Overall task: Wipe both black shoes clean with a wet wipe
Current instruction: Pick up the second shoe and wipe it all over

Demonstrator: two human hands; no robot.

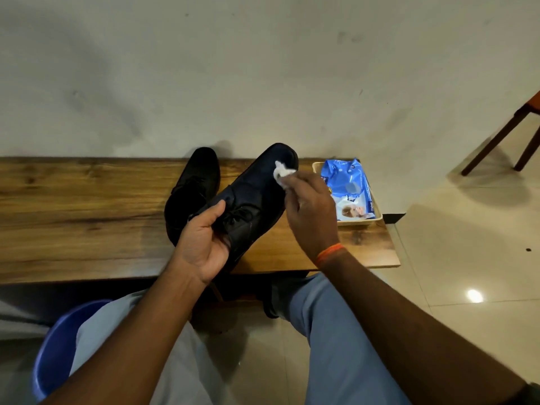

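My left hand (204,238) grips a black lace-up shoe (254,197) by its heel end, thumb across the laces, holding it tilted with the toe pointing up and away. A crumpled white wet wipe (282,174) is pinched in my right hand (309,211) and pressed against the right side of this shoe's toe. The second black shoe (194,185) lies on the wooden bench (87,217) just behind and left of the held one, partly hidden by it.
A blue pack of wet wipes (349,188) sits in a shallow beige tray (377,219) at the bench's right end. A blue bucket (55,352) stands on the floor by my left knee. Wooden chair legs (502,135) are at far right. A grey wall rises behind the bench.
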